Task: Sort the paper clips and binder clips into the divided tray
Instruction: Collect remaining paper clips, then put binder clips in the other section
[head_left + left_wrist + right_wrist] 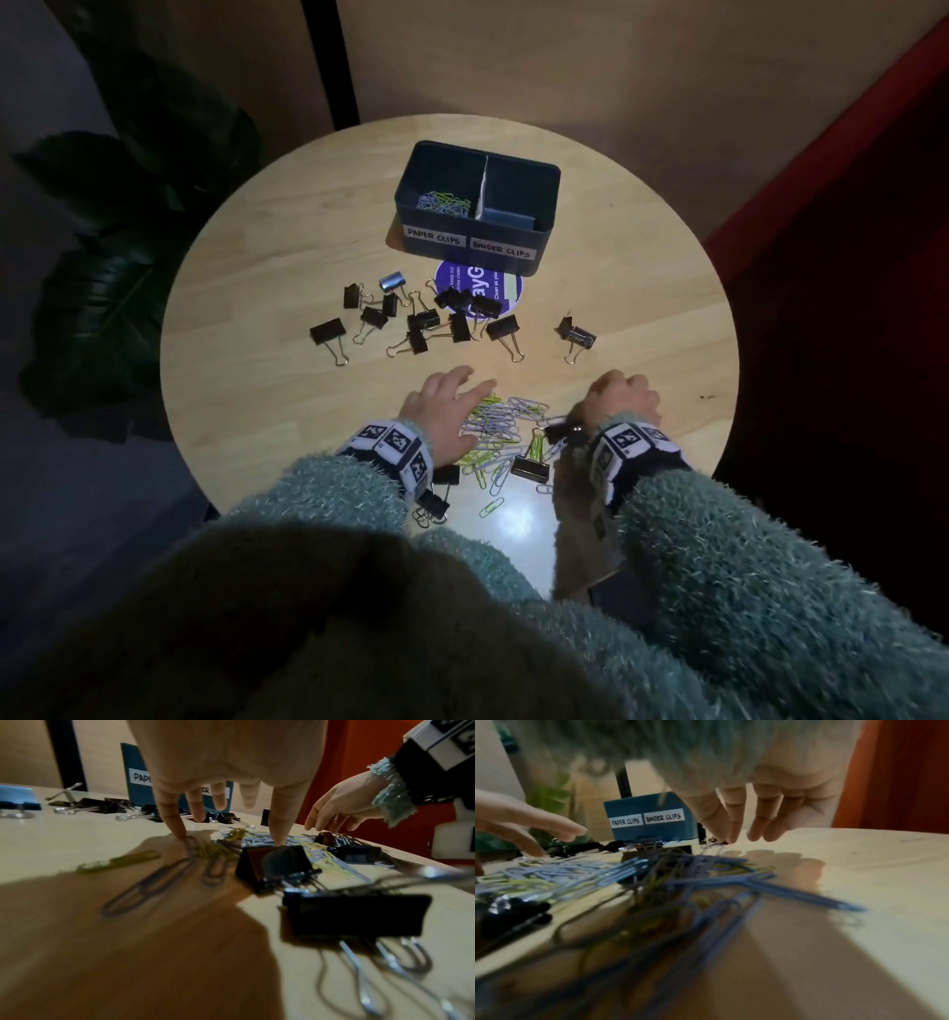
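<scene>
1. Left hand (452, 406) spread, fingertips (180, 833) pressing on the paper-clip pile (506, 431); nothing gripped.
2. Right hand (624, 398) at pile's right edge; fingers pointing down; grip unclear.
3. Binder clips (426, 321) scattered before the divided tray (475, 246); some paper clips (444, 201) inside left compartment.

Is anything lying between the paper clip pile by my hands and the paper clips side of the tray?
Yes. A scatter of black binder clips lies across the table between the paper clip pile and the tray. Lifted over them, the paper clips meet nothing; the tray's top is open.
</scene>
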{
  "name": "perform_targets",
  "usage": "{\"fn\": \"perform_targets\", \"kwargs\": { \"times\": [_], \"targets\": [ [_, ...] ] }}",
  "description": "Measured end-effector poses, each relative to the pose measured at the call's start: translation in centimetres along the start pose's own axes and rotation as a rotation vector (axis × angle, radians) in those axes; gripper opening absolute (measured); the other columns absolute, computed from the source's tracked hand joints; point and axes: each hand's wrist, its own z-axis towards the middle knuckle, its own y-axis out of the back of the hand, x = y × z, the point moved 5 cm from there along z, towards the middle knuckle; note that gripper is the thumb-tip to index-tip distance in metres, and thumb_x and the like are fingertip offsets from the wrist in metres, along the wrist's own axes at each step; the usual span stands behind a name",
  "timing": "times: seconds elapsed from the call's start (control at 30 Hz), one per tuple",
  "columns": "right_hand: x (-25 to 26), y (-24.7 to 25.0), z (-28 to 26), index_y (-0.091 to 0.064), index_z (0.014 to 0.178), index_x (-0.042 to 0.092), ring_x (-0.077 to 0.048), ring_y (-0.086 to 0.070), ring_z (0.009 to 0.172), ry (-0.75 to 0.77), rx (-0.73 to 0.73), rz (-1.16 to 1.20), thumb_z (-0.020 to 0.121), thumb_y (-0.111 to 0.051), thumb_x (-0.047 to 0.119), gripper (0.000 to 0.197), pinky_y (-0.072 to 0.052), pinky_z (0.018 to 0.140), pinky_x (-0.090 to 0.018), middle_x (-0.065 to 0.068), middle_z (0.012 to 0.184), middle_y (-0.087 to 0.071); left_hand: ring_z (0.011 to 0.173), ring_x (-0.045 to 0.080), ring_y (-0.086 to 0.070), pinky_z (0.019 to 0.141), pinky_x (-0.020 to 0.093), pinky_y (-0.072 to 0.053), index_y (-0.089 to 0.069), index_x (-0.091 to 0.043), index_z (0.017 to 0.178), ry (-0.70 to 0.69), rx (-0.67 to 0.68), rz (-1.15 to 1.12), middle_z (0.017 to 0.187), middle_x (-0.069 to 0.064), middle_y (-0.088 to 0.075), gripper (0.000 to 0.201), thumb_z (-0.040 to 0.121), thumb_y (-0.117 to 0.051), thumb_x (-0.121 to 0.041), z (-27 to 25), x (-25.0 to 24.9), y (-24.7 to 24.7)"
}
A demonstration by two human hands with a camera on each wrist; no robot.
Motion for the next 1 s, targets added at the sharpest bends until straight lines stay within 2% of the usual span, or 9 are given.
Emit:
{"fn": "perform_targets", "kwargs": {
  "times": [0.13, 0.27, 0.37, 0.43, 0.6, 0.7, 0.8, 0.93, 1.0],
  "targets": [
    [0.3, -1.2, -0.4, -0.051, 0.120, 0.007, -0.032, -0.049, 0.111, -0.029, 0.028, 0.165, 0.092, -0.049, 0.018, 0.030, -0.044, 0.094, -0.042, -0.016, 0.121, -0.044, 0.130, 0.022, -0.033, 0.107, 0.042, -0.034, -0.032, -0.031, 0.141, -0.019, -0.024, 0.056, 0.142, 0.000, -0.036, 0.054, 0.092, -0.052, -0.036, 0.2, -0.3, -0.2],
    [3.6, -1.5, -1.1, -0.063, 0.116, 0.009, -0.031, -0.055, 0.112, 0.200, 0.103, 0.341, 0.092, -0.047, 0.001, 0.030, -0.043, 0.102, -0.036, -0.015, 0.124, -0.055, 0.116, 0.022, -0.043, 0.095, 0.035, -0.041, -0.047, -0.024, 0.127, 0.048, -0.093, 0.008, 0.126, 0.002, -0.048, 0.035, 0.093, -0.053, -0.027, 0.1, 0.6, 0.4],
    [4.8, -1.1, -1.4, -0.067, 0.111, 0.011, -0.025, -0.060, 0.109, 0.276, 0.121, 0.471, 0.093, -0.044, 0.000, 0.031, -0.045, 0.099, -0.032, -0.007, 0.116, -0.065, 0.114, 0.022, -0.043, 0.094, 0.035, -0.040, -0.049, -0.022, 0.121, 0.121, -0.121, -0.023, 0.123, 0.003, -0.048, 0.034, 0.088, -0.057, -0.025, -0.2, 2.0, 1.0],
    [4.8, -0.9, -1.1, -0.067, 0.108, 0.011, -0.024, -0.062, 0.107, 0.255, 0.080, 0.498, 0.094, -0.047, 0.006, 0.025, -0.048, 0.097, -0.033, -0.008, 0.113, -0.067, 0.117, 0.022, -0.041, 0.097, 0.036, -0.039, -0.045, -0.022, 0.125, 0.159, -0.156, -0.040, 0.128, 0.003, -0.043, 0.047, 0.082, -0.063, -0.033, -0.4, 2.7, 1.3],
    [6.3, -2.5, -1.9, -0.062, 0.116, 0.016, -0.030, -0.051, 0.112, 0.383, 0.138, 0.096, 0.092, -0.048, 0.012, 0.028, -0.045, 0.099, -0.043, -0.011, 0.120, -0.054, 0.129, 0.024, -0.035, 0.105, 0.041, -0.035, -0.027, -0.024, 0.144, 0.145, -0.104, -0.051, 0.143, 0.002, -0.035, 0.074, 0.083, -0.060, -0.050, -0.7, 2.4, 0.3],
    [8.1, -3.4, -3.2, -0.066, 0.113, 0.026, -0.028, -0.051, 0.111, 0.551, 0.158, -0.045, 0.094, -0.048, 0.018, 0.027, -0.043, 0.099, -0.044, -0.005, 0.117, -0.057, 0.126, 0.022, -0.037, 0.103, 0.038, -0.036, -0.034, -0.024, 0.142, 0.138, -0.119, -0.031, 0.140, 0.002, -0.039, 0.062, 0.088, -0.058, -0.042, -0.5, 2.4, 0.3],
    [8.6, -2.5, -3.0, -0.062, 0.116, 0.026, -0.027, -0.048, 0.117, 0.516, 0.084, 0.045, 0.092, -0.053, 0.021, 0.027, -0.041, 0.100, -0.041, -0.005, 0.121, -0.054, 0.126, 0.022, -0.037, 0.105, 0.038, -0.036, -0.036, -0.023, 0.139, 0.185, -0.154, -0.138, 0.138, 0.004, -0.040, 0.065, 0.083, -0.066, -0.035, -0.6, 3.4, 0.8],
    [9.6, -3.6, -4.4, -0.025, 0.144, 0.031, -0.027, -0.029, 0.132, 0.637, 0.296, -0.110, 0.074, -0.072, 0.043, 0.085, -0.033, 0.106, -0.044, -0.003, 0.145, -0.031, 0.131, 0.023, -0.033, 0.108, 0.039, -0.034, -0.030, -0.020, 0.144, 0.196, -0.122, -0.205, 0.140, 0.005, -0.037, 0.076, 0.080, -0.070, -0.033, -0.7, 3.7, 0.5],
    [10.1, -4.3, -5.0, -0.028, 0.143, 0.029, -0.028, -0.031, 0.129, 0.745, 0.260, -0.276, 0.075, -0.071, 0.046, 0.083, -0.035, 0.105, -0.043, -0.005, 0.142, -0.033, 0.128, 0.023, -0.038, 0.107, 0.038, -0.036, -0.038, -0.017, 0.139, 0.190, -0.107, -0.211, 0.134, 0.006, -0.044, 0.063, 0.084, -0.067, -0.029, -0.4, 3.4, 0.2]
  ]
}}
